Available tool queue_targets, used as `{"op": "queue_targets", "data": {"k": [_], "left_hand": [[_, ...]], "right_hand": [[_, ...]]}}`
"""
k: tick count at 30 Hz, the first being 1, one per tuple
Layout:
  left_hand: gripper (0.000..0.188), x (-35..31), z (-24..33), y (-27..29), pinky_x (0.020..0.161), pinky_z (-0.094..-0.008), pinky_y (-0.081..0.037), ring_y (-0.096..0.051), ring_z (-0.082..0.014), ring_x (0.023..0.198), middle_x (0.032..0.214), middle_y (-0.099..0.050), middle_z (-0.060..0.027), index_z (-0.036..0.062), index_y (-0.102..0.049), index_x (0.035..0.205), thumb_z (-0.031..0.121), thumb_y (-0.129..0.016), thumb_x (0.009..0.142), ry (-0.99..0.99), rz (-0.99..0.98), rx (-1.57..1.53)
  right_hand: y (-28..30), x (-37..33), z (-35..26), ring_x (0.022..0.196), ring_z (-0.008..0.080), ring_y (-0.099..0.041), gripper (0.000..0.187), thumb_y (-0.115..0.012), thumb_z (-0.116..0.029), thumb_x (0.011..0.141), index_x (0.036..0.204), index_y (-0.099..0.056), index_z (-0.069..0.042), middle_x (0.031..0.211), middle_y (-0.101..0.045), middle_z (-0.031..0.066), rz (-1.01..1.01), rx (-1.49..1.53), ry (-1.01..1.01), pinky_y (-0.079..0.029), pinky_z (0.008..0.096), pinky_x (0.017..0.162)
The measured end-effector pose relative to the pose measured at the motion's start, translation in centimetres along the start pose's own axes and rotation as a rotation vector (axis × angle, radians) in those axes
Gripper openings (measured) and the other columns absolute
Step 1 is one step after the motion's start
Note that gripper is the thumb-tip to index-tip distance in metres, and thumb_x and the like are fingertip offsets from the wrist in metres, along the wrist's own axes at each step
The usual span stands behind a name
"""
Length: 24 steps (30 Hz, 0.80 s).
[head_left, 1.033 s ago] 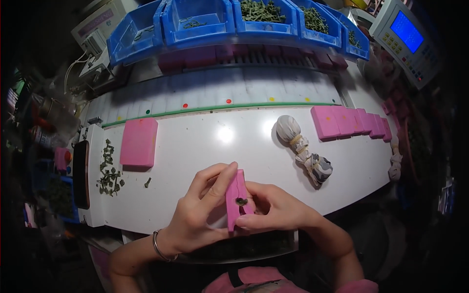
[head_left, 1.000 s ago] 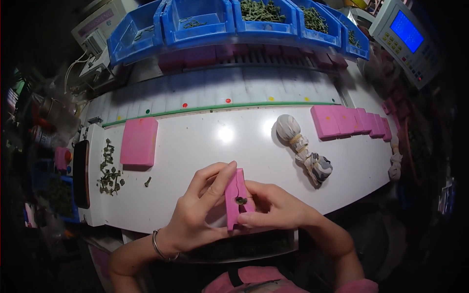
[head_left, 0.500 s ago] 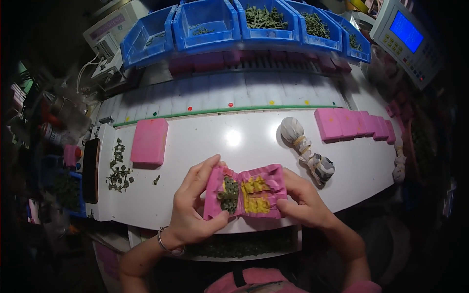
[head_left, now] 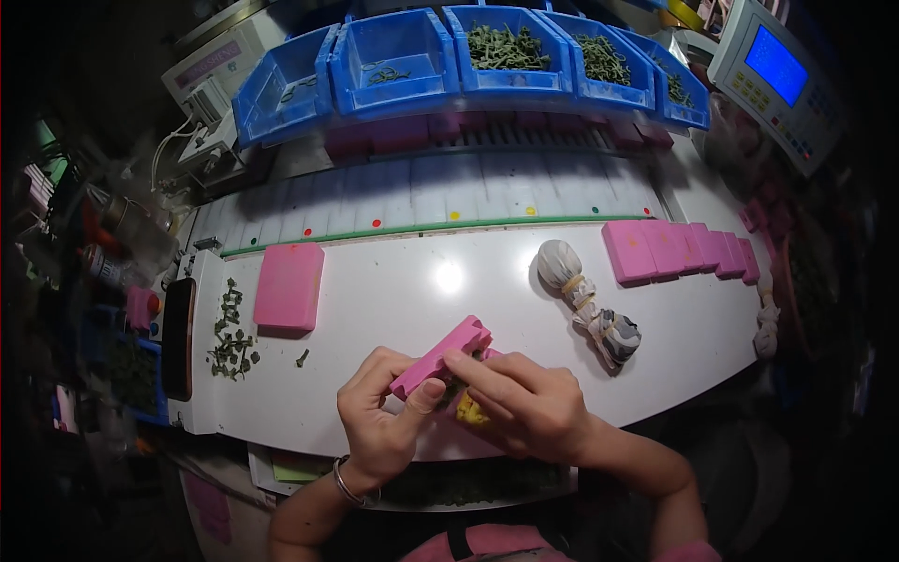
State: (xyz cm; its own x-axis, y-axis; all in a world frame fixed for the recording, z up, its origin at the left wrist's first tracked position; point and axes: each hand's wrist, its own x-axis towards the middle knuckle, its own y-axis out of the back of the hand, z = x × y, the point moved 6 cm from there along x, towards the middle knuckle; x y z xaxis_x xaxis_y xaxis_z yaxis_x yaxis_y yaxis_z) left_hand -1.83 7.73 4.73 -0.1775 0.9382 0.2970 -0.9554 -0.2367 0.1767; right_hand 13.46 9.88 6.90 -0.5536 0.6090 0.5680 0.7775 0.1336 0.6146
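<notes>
The right hand (head_left: 529,403) covers most of the yellow piece (head_left: 471,410) and the far end of the pink case (head_left: 440,357), so the case's contents cannot be made out. The small green bits (head_left: 229,332) near the white tabletop's (head_left: 393,300) left edge are too small to identify.

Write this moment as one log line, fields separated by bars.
left hand: grips hinged pink plastic case | right hand: on case, over yellow pieces | surface: white worktable

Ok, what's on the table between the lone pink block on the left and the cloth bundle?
Nothing: between the pink block and the cloth bundle the head view shows only bare white table with a light glare.
</notes>
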Motion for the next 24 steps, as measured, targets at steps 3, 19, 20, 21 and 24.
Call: {"op": "queue_targets", "data": {"k": [3, 19, 20, 21, 24], "left_hand": [[0.026, 0.3, -0.6, -0.5, 0.059, -0.0219, -0.039, -0.049, -0.0083, 0.065, 0.073, -0.056, -0.0034, -0.0022, -0.062, 0.081, 0.023, -0.068, 0.085, 0.134, -0.024, -0.133], [0.026, 0.7, -1.1, -1.3, 0.054, -0.0191, -0.032, -0.039, -0.0036, 0.06, 0.063, -0.049, 0.0042, -0.0021, -0.058, 0.072, 0.017, -0.06, 0.09, 0.284, 0.011, -0.325], [0.026, 0.7, -1.1, -1.2, 0.054, -0.019, -0.032, -0.039, -0.0035, 0.06, 0.063, -0.049, 0.0041, -0.0021, -0.058, 0.073, 0.017, -0.06, 0.09, 0.282, 0.022, -0.331], [0.025, 0.7, -1.1, -1.2, 0.054, -0.0189, -0.032, -0.039, -0.0033, 0.06, 0.063, -0.05, 0.0041, -0.0022, -0.058, 0.073, 0.016, -0.06, 0.09, 0.279, 0.033, -0.338], [0.027, 0.5, -1.2, -1.2, 0.055, -0.0186, -0.031, -0.039, -0.0029, 0.061, 0.063, -0.049, 0.0047, -0.002, -0.057, 0.073, 0.017, -0.059, 0.091, 0.296, 0.054, -0.348]], "right_hand": [[0.6, 0.2, -0.1, 0.063, 0.0197, -0.06, 0.056, -0.067, -0.002, 0.068, 0.122, -0.056, -0.009, 0.08, -0.059, 0.0061, 0.056, 0.062, 0.0, -0.051, 0.0292, 0.05], [1.1, 0.3, 0.1, 0.09, 0.0262, -0.058, 0.029, -0.074, -0.004, 0.063, 0.087, -0.057, -0.006, 0.093, -0.062, 0.0084, 0.165, 0.037, 0.05, -0.046, 0.0359, 0.074], [1.0, 0.2, 0.1, 0.088, 0.0264, -0.059, 0.03, -0.073, -0.004, 0.063, 0.087, -0.057, -0.006, 0.093, -0.062, 0.0082, 0.169, 0.033, 0.067, -0.045, 0.0371, 0.076], [1.0, 0.0, 0.1, 0.088, 0.0264, -0.059, 0.03, -0.073, -0.004, 0.063, 0.087, -0.057, -0.006, 0.093, -0.062, 0.0082, 0.168, 0.031, 0.067, -0.045, 0.0371, 0.076], [0.6, -0.7, 0.3, 0.075, 0.0252, -0.06, 0.028, -0.073, -0.003, 0.065, 0.087, -0.056, -0.005, 0.086, -0.062, 0.0076, 0.189, 0.149, 0.085, -0.047, 0.0356, 0.073]]}}
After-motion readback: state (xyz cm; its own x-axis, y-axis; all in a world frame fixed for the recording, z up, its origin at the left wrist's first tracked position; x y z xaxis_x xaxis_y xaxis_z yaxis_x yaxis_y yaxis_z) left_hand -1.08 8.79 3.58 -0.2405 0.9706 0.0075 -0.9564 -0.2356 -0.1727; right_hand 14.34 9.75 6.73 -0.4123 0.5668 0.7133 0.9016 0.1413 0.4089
